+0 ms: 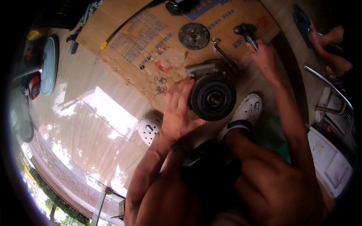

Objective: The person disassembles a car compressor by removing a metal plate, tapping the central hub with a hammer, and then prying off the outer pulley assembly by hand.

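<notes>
My left hand point(179, 111) is wrapped round the side of a metal compressor body point(203, 69). Its black grooved pulley point(201, 98) faces up, with a shaft in the centre hole. In my right hand point(263, 58) is a hammer point(247, 34), gripped by its handle, its dark rounded head pointing away from me. The hammer is apart from the pulley, beyond it to the right. A round dark clutch plate point(194, 36) lies flat on the cardboard point(128, 71) past the compressor. Between plate and hammer lies a bent metal wrench point(223, 54).
Small rings and washers point(161, 84) lie on the cardboard left of the compressor. My feet in white clogs point(150, 130) flank it. A chrome chair frame point(332, 84) and a white drawer unit point(332, 162) stand at right. Another person's leg point(333, 56) is at the upper right.
</notes>
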Motion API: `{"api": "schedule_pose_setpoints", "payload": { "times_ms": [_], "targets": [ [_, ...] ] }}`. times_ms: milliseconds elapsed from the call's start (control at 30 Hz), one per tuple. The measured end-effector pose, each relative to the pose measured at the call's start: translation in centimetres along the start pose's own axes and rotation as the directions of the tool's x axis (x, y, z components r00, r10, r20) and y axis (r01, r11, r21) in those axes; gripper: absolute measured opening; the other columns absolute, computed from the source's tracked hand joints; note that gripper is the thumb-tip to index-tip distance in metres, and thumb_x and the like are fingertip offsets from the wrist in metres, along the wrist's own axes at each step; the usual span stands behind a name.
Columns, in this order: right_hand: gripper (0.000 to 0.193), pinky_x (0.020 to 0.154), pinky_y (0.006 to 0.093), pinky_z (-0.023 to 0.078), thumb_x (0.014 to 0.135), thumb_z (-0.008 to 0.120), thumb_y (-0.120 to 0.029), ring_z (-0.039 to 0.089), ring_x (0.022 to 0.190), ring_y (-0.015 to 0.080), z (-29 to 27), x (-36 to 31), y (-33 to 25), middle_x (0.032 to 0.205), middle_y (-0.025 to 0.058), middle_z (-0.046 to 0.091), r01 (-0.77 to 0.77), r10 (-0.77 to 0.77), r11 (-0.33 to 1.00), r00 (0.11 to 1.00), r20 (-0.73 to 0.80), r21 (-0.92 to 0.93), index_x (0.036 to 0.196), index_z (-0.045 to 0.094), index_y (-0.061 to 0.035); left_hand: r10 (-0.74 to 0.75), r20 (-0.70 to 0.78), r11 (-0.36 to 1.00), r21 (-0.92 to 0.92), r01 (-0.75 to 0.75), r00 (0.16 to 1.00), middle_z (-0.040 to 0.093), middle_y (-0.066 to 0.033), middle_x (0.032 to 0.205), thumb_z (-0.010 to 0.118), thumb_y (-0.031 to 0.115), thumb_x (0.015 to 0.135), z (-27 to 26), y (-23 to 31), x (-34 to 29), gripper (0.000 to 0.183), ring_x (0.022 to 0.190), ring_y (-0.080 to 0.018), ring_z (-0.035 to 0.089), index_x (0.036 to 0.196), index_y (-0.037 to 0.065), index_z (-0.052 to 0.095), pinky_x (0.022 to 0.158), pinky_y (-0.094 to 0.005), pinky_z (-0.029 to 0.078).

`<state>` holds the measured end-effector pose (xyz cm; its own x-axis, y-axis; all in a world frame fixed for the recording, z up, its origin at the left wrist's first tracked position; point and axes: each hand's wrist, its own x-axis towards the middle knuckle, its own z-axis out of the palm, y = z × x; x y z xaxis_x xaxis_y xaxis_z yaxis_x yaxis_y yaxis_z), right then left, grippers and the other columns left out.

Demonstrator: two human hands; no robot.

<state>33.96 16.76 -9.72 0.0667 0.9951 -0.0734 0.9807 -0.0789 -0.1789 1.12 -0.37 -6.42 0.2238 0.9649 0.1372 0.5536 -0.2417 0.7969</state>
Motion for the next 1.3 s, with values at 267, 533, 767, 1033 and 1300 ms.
{"api": "schedule_pose_setpoints", "payload": {
  "times_ms": [267, 533, 767, 1033, 1300],
  "targets": [
    [0.041, 0.078, 0.0491, 0.053, 0.094, 0.071, -0.037, 0.068, 0.095, 0.0433, 1.7, -0.7, 0.1, 0.098, 0.0252, 0.069, -0.037, 0.037, 0.999, 0.999, -0.034, 0.009, 0.112, 0.063, -0.0021, -0.045, 0.046, 0.999, 0.027, 0.044, 0.998, 0.042, -0.0245, 0.152, 0.094, 0.029, 0.059, -0.1, -0.1, 0.3, 0.111, 0.138, -0.0444, 0.042, 0.151, 0.002, 0.039, 0.114, -0.0507, 0.036],
    [0.086, 0.104, 0.0478, 0.046, 0.075, 0.087, -0.044, 0.053, 0.126, 0.0394, -11.1, -12.0, -14.3, 0.14, 0.0203, 0.049, 0.497, -0.585, 0.75, 0.807, 0.087, 0.436, 0.141, 0.051, -0.0027, -0.071, -0.026, 0.996, 0.044, 0.072, 0.997, 0.04, -0.0171, 0.157, 0.092, 0.039, 0.06, 1.2, -1.4, 0.4, 0.116, 0.135, -0.0398, 0.044, 0.155, 0.005, 0.034, 0.109, -0.0477, 0.037],
    [0.093, 0.099, 0.0518, 0.05, 0.067, 0.089, -0.035, 0.046, 0.129, 0.0439, -10.4, -14.4, -16.7, 0.145, 0.0223, 0.042, 0.604, -0.597, 0.796, 0.773, 0.213, 0.042, 0.146, 0.047, -0.0076, -0.121, 0.013, 0.991, 0.065, 0.12, 0.993, 0.04, -0.0156, 0.158, 0.09, 0.028, 0.06, 2.0, -0.8, 0.8, 0.116, 0.134, -0.0409, 0.045, 0.157, 0.005, 0.029, 0.108, -0.0481, 0.039],
    [0.087, 0.089, 0.0468, 0.056, 0.068, 0.086, -0.031, 0.054, 0.12, 0.0391, -10.6, -14.2, -18.3, 0.135, 0.0234, 0.049, 0.664, -0.623, 0.742, 0.734, 0.271, -0.093, 0.144, 0.05, -0.0076, -0.182, 0.024, 0.983, 0.038, 0.181, 0.983, 0.036, -0.0132, 0.16, 0.087, 0.018, 0.06, 2.1, -0.5, 0.7, 0.116, 0.135, -0.0414, 0.045, 0.159, 0.012, 0.028, 0.109, -0.0523, 0.041],
    [0.078, 0.076, 0.0442, 0.06, 0.066, 0.085, -0.031, 0.058, 0.112, 0.0377, -10.4, -13.3, -17.9, 0.128, 0.0214, 0.053, 0.752, -0.726, 0.657, 0.648, 0.231, -0.048, 0.134, 0.055, -0.0063, -0.222, 0.177, 0.971, -0.05, 0.234, 0.959, 0.024, -0.0087, 0.166, 0.093, 0.027, 0.059, 1.4, -0.6, 0.9, 0.117, 0.139, -0.0436, 0.043, 0.158, 0.03, 0.032, 0.112, -0.0558, 0.04]
  ]
}}
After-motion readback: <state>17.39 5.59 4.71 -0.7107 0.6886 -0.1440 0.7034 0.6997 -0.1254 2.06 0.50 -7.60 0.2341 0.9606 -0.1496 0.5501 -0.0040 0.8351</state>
